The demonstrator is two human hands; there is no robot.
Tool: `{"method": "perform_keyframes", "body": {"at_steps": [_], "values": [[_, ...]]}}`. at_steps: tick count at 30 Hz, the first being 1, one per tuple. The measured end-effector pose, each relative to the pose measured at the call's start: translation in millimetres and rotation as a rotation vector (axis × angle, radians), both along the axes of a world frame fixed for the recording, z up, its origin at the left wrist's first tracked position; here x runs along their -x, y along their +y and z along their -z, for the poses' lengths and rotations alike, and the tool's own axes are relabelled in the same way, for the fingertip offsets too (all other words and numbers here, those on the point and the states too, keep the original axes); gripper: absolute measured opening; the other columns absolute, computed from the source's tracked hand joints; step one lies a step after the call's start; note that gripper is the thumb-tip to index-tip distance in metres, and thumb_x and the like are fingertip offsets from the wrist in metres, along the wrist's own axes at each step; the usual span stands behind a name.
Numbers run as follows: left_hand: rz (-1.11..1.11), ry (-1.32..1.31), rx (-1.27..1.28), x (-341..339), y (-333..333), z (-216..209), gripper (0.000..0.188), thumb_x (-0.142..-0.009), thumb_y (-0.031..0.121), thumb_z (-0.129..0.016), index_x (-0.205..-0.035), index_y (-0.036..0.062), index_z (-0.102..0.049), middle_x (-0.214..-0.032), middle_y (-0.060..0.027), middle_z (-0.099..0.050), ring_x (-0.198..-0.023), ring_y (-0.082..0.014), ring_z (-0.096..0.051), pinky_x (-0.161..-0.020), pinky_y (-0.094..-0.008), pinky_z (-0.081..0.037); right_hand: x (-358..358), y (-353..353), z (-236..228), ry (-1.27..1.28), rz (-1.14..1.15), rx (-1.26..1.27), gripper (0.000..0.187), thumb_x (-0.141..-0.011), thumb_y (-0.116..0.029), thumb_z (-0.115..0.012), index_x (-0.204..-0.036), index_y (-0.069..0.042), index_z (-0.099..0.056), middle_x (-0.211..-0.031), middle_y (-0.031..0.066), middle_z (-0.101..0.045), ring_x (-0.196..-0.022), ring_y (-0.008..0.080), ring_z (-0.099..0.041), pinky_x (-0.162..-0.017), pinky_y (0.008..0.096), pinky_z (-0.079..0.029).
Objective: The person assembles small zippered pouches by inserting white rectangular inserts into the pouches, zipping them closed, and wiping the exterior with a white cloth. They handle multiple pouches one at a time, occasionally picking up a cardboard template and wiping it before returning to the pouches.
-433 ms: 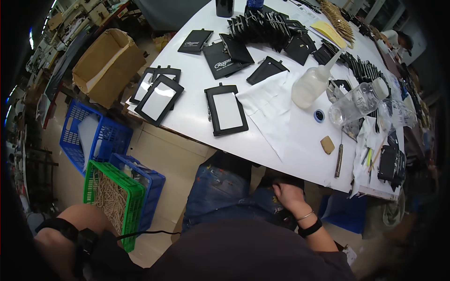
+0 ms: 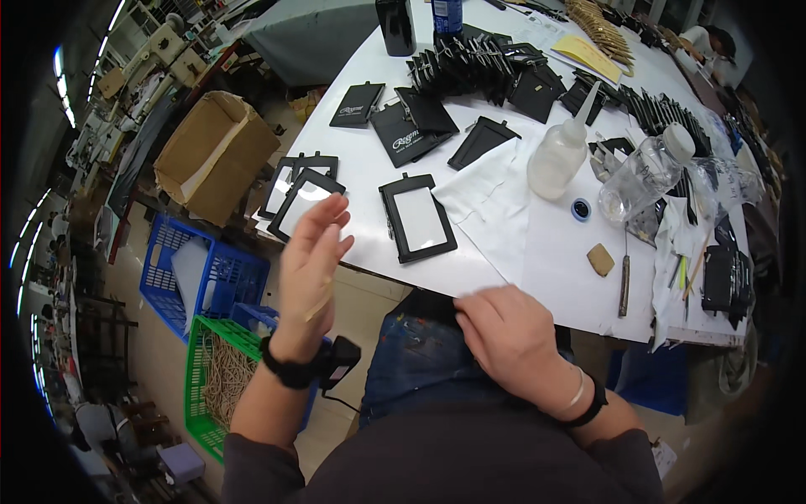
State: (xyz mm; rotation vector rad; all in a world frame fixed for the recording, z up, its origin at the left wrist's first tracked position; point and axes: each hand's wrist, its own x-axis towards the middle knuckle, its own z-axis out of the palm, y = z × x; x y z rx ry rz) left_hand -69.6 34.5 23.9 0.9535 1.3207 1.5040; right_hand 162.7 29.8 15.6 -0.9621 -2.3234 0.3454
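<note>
My left hand [image 2: 312, 273] is raised in front of the table's near left edge, its fingers stretched out and nothing in its grasp. A thin yellowish strip lies along it near the wrist. Behind its fingertips, several black badge holders [image 2: 314, 186] with clear windows overlap on the table. My right hand [image 2: 508, 336] hovers over my lap by the table edge, fingers loosely bent and thumb apart, with no object showing in it. Between and beyond the hands lies a single black badge holder [image 2: 444, 237] with a white window. A white cloth [image 2: 487, 197] touches its right side.
More black holders [image 2: 411, 134] and a dense row of them [image 2: 466, 67] cover the far table. A squeeze bottle [image 2: 557, 160], a clear jar [image 2: 642, 181], a blue-rimmed roll [image 2: 580, 209] and an awl-like tool [image 2: 624, 286] are at right. Blue [image 2: 206, 277] and green crates [image 2: 195, 395] stand left.
My left hand has risen from the lower left to the table edge, fingers extended. My right hand has lifted off my lap toward the table edge. The view has shifted slightly.
</note>
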Motion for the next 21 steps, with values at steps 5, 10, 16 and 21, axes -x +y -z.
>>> {"method": "perform_keyframes", "body": {"at_steps": [5,10,16,21], "values": [[-0.012,-0.167,0.152,-8,30,32,0.051,-0.09,0.017,-0.052,-0.134,-0.0006,-0.033,-0.127,-0.0165,-0.045,-0.12,-0.0236,-0.042,-0.094,-0.0351,-0.039,34,29,27,-0.177,0.134,-0.16,0.06,-0.07,-0.021,-0.07,-0.12,0.004,-0.048,-0.114,0.022,-0.052,-0.103,0.0315,-0.052,-0.085,0.036,-0.043],[0.157,-0.225,0.306,-1,48,33,0.053,-0.089,0.017,-0.055,-0.134,-0.0003,-0.033,-0.112,-0.0111,-0.056,-0.099,-0.0176,-0.056,-0.081,-0.03,-0.046,32,25,42,-0.205,0.06,-0.099,0.071,-0.07,-0.025,-0.071,-0.126,0.008,-0.041,-0.125,0.0261,-0.045,-0.114,0.0363,-0.047,-0.097,0.0397,-0.037],[0.288,-0.163,0.276,-8,23,27,0.043,-0.089,0.011,-0.053,-0.129,0.0021,-0.039,-0.097,-0.0058,-0.062,-0.081,-0.0112,-0.06,-0.067,-0.0256,-0.05,3,13,20,0.171,0.049,0.073,0.048,-0.077,-0.011,-0.065,-0.12,0.002,-0.049,-0.113,0.019,-0.057,-0.1,0.0248,-0.059,-0.084,0.0346,-0.047],[0.374,-0.324,0.368,-17,-6,33,0.04,-0.09,0.009,-0.052,-0.128,0.005,-0.042,-0.097,-0.0051,-0.062,-0.082,-0.0098,-0.062,-0.066,-0.0239,-0.052,-25,4,25,0.548,0.227,0.945,0.018,-0.092,-0.013,-0.049,-0.094,0.002,-0.059,-0.072,0.0055,-0.064,-0.062,0.009,-0.06,-0.058,0.0211,-0.048]]}}
